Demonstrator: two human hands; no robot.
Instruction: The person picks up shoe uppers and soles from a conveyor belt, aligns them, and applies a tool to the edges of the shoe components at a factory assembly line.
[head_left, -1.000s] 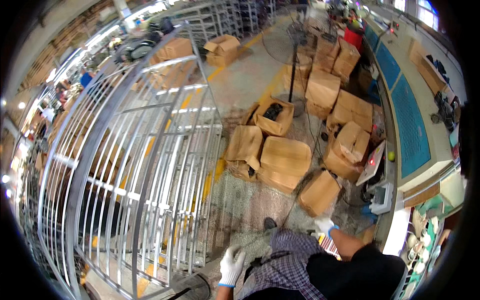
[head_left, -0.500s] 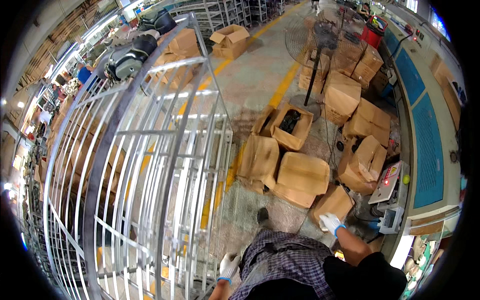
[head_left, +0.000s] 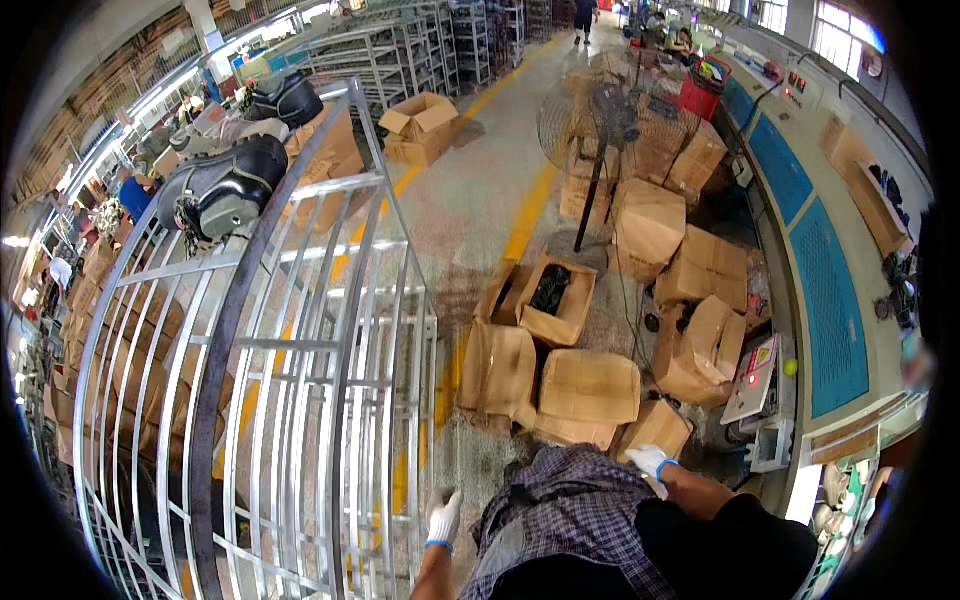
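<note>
My left hand (head_left: 443,518), in a white glove with a blue cuff, hangs beside the metal rack (head_left: 345,400) with nothing in it. Its fingers look loosely apart. My right hand (head_left: 652,461), gloved the same way, is out in front of my right side, fingers partly extended. It is nearest a small cardboard box (head_left: 660,428), overlapping its near edge in view; whether it touches the box I cannot tell. Just beyond are a closed-looking carton (head_left: 590,385), another carton (head_left: 497,370) to its left, and an open carton (head_left: 535,322) with dark items inside.
On the rack's top lie black boots (head_left: 235,185). A standing fan (head_left: 612,110) rises among stacked cartons (head_left: 648,225). Along the right runs a long machine with blue panels (head_left: 828,300). An open box (head_left: 418,125) sits beside the yellow floor line (head_left: 530,215). A person (head_left: 584,20) stands far off.
My view has tilted up and shifted, showing more of the far aisle. My left hand has risen beside the rack. My right hand stays near the small box.
</note>
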